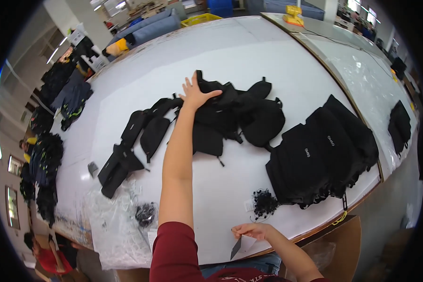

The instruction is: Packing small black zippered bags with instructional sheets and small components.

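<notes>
Two hands: left hand (pixel 196 97) spread wide over the upper edge of the loose black pieces (pixel 209 127); right hand (pixel 254 231) pinching a dark flat tag (pixel 236 248) by its upper end, low over the white table (pixel 239 188)
Step in hand: judged as reaching for a loose piece, tag ready in the other hand
Next move: would call for curling the left fingers round one piece and drawing it towards the tag
Loose pieces: beneath the left hand and out to both sides; firm contact cannot be told; well apart from the right hand
Right side: overlapping black stack (pixel 315 155); tangle of black cords (pixel 264 205) at its lower left
</notes>
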The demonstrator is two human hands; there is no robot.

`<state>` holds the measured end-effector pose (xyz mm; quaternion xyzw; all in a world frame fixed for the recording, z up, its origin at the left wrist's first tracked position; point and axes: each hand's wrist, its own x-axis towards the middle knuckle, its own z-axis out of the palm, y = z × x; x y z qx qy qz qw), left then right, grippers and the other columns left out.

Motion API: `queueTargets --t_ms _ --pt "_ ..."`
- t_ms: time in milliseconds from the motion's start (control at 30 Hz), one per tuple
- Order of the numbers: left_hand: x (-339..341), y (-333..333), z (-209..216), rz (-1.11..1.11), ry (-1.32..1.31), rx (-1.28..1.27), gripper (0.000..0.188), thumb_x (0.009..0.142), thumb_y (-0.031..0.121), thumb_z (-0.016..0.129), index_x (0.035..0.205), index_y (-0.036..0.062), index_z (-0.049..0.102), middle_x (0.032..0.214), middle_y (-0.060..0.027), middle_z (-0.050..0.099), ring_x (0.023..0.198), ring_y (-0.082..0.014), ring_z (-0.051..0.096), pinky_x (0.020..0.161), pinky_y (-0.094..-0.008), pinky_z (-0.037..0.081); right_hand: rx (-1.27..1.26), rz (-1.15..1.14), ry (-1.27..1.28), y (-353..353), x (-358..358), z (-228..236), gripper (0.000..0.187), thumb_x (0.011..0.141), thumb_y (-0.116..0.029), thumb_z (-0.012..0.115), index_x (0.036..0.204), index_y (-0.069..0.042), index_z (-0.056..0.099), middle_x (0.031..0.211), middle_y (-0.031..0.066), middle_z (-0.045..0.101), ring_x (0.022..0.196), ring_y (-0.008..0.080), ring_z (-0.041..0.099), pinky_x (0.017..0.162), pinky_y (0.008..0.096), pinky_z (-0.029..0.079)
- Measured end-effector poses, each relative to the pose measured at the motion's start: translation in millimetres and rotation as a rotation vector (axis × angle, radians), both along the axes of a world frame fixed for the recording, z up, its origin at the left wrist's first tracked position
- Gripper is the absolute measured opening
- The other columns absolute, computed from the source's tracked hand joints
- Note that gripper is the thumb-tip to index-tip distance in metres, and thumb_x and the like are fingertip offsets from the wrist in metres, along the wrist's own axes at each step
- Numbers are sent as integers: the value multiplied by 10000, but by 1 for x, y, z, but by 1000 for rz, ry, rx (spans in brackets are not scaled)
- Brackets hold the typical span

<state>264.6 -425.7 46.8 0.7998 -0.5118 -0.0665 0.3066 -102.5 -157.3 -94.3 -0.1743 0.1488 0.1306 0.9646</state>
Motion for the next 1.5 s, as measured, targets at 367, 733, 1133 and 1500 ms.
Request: queueTargets --t_ms 367,733,1133,1500 --pt "-8 -1 -69 -54 -188 106 745 715 647 633 1284 182 514 1112 -96 595 1024 -332 574 825 -496 446 97 146 -56 -5 6 10 160 891 -203 597 868 -98 479 830 -29 497 790 32 478 666 164 402" --pt "-73 159 -52 -193 -1 -15 563 727 397 712 1212 167 544 1078 -108 575 1034 -317 577 876 -444 443 51 -22 -9 -11 5 21 143 880 -164 598 932 -55 521 807 -1 549 721 66 560 635 191 468" --pt "-153 363 -5 -301 -263 -493 331 583 -53 623 905 23 625 1110 -84 608 1136 -318 520 948 -410 393 -292 -146 -32 6 -1 29 170 884 -228 573 811 -99 489 773 -21 493 661 44 482 598 192 397" --pt "-233 479 -78 -398 307 -47 345 716 -63 612 1038 59 609 1277 -73 560 1276 -310 439 1025 -395 365 -758 60 107 65 -96 108 121 853 -169 598 819 -57 568 744 -31 560 553 14 382 523 174 303"
